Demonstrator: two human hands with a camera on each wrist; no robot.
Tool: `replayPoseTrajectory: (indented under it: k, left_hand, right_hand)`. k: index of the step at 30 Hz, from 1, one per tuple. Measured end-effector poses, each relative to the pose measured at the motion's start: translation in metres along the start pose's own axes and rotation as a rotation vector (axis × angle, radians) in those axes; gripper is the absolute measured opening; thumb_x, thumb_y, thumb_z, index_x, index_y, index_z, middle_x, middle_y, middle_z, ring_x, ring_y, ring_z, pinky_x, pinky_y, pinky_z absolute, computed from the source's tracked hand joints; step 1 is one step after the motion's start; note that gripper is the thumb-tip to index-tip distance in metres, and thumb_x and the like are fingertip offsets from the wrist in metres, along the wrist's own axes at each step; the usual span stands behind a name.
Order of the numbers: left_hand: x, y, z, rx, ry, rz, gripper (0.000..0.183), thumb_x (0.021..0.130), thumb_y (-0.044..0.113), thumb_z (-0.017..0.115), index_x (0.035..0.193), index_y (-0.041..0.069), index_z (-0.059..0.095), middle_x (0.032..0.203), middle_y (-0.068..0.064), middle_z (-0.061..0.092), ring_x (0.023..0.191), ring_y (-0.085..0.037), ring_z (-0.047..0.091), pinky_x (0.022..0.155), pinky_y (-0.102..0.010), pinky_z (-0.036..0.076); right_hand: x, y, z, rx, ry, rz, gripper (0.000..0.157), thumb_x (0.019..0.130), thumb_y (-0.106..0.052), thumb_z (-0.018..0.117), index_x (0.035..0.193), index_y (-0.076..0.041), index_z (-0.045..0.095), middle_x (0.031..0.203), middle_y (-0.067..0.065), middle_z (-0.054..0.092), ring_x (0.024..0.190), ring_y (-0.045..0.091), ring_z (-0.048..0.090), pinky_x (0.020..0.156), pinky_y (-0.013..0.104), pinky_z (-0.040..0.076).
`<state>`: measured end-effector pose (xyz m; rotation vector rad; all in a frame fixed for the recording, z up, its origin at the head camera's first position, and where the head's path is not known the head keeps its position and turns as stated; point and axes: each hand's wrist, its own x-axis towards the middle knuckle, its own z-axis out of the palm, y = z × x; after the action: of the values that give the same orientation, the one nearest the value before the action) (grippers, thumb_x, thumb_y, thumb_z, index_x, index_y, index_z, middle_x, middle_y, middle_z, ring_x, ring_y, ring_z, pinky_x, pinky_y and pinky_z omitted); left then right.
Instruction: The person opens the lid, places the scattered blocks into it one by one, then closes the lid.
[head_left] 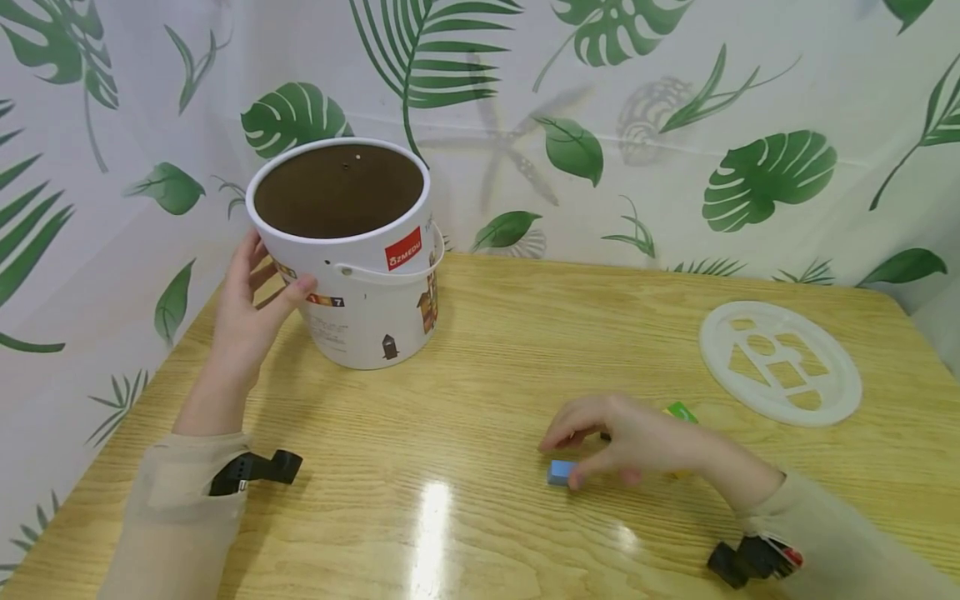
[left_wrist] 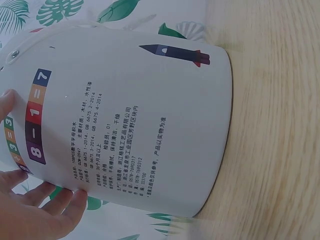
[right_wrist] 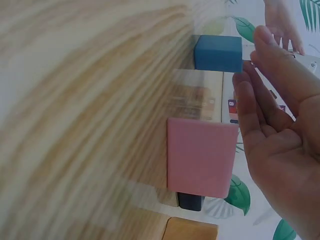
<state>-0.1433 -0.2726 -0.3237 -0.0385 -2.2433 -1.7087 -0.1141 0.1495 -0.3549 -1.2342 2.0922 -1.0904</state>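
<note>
A white bucket (head_left: 367, 325) with a thin handle and printed pictures stands upright at the back left. My left hand (head_left: 251, 308) rests on its left side, thumb on the front and fingers spread round the curve, as the left wrist view also shows. At the front right, my right hand (head_left: 622, 433) hovers low over a small blue block (head_left: 559, 472). In the right wrist view the thumb and fingers are apart above this blue block (right_wrist: 217, 53); whether a fingertip touches it, I cannot tell. Beneath the hand stands a pink block (right_wrist: 201, 157).
A dark block (right_wrist: 190, 201) and an orange-brown block (right_wrist: 191, 229) stand beyond the pink one. A green block (head_left: 682, 412) shows behind my right wrist. A white round plate with cut-out shapes (head_left: 720, 350) lies at the right. Leaf-patterned cloth (head_left: 480, 167) hangs behind the table.
</note>
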Motion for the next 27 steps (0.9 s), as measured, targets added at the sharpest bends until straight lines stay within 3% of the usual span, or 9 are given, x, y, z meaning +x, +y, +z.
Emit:
replayPoseTrajectory:
  k: [12,27]
  left_hand:
    - [0.0000,0.0001,-0.0005,-0.013,0.000,0.007,0.080,0.089,0.026,0.069,0.152,0.034,0.021,0.153,0.001,0.025,0.135,-0.025,0.029,0.107,-0.050,0.033]
    - [-0.0006,0.0002,-0.0005,-0.006,0.001,0.013,0.080,0.089,0.026,0.069,0.152,0.033,0.021,0.153,0.001,0.025,0.135,-0.026,0.029,0.108,-0.050,0.033]
  right_hand:
    - [-0.0008,0.0047,0.0039,0.025,-0.047,0.036,0.027,0.083,-0.017,0.074,0.109,-0.012,0.070,0.107,-0.002,0.065,0.094,0.013,0.063,0.080,0.030,0.055]
    - [0.0062,-0.0008,0.0023,-0.017,-0.013,0.052,0.019,0.087,-0.015,0.072,0.105,-0.012,0.071,0.103,-0.004,0.066,0.091,0.012,0.063,0.079,0.029,0.056]
